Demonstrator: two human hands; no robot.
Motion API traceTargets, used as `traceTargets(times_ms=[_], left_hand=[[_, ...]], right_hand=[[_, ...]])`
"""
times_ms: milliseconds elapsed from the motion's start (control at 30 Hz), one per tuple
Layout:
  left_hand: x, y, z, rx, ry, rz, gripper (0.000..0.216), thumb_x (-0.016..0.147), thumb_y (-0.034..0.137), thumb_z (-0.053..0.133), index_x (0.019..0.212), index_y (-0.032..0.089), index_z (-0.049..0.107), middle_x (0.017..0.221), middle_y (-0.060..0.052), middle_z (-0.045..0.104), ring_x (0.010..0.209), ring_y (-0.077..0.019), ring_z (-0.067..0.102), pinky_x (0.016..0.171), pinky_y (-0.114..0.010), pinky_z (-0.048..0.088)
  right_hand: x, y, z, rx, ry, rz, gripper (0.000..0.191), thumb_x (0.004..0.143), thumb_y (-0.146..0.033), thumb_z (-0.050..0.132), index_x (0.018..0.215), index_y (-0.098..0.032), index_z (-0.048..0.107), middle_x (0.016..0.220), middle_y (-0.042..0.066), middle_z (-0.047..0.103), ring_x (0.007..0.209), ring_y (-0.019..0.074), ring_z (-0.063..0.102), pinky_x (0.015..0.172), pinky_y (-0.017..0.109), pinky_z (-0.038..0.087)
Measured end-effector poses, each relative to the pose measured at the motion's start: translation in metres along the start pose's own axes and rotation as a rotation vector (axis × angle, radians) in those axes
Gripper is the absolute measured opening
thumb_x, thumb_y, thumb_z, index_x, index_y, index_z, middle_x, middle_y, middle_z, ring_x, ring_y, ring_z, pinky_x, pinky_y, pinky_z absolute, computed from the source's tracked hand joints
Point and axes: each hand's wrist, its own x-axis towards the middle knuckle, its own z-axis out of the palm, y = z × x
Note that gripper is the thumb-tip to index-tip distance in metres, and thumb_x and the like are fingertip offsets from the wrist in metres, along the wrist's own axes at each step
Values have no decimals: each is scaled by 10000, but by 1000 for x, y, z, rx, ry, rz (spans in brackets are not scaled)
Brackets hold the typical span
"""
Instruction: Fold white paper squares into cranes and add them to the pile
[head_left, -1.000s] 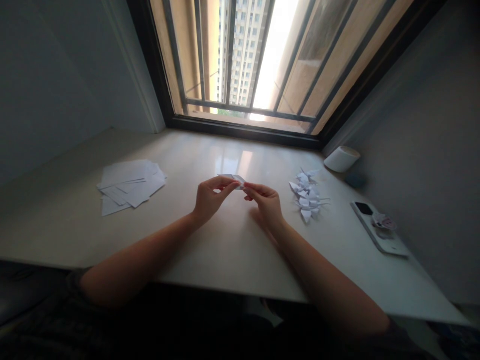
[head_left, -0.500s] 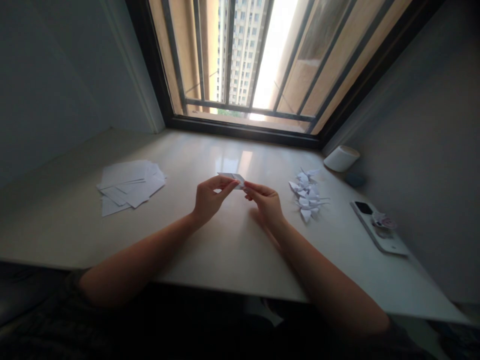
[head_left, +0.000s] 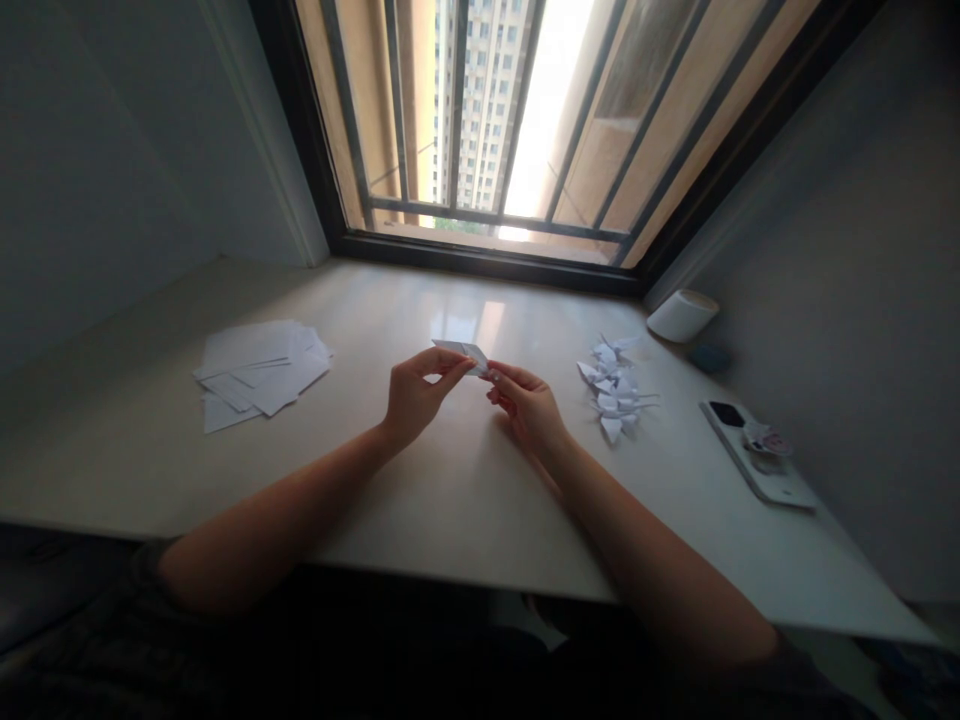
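Above the middle of the white tabletop (head_left: 450,500), a small piece of folded white paper (head_left: 463,349) is held between both hands. My left hand (head_left: 418,392) pinches its near edge with thumb and index finger. At the paper's right end, my right hand (head_left: 529,400) grips a corner with its thumb and fingertips, the other fingers curled below. The fingers cover part of the folds. To the right of my right hand lies a cluster of folded white paper cranes (head_left: 616,390), with pointed wings and thin tips.
Loose white paper sheets (head_left: 251,360) lie in an overlapping pile on the left. A white cylinder (head_left: 682,317) lies by the right wall near a small dark object (head_left: 709,358). Closer on the right is a white phone (head_left: 757,462). A barred window (head_left: 487,262) stands behind the tabletop.
The folded paper is tilted slightly differently and sits a little higher and to the left. My fingers have shifted slightly on it; the things on the tabletop stay put.
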Motion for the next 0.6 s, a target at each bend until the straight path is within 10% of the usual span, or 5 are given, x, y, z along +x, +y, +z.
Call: traceTargets(times_ms=[600], left_hand=[[3, -1, 1, -94, 2, -33, 184, 777, 352, 687, 807, 172, 714, 809, -43, 715, 757, -157, 659, 687, -262, 521]], right_hand=[[0, -4, 0, -145, 3, -172, 228, 603, -311, 792, 819, -243, 763, 704, 13, 731, 548, 115, 570, 571, 279, 448]])
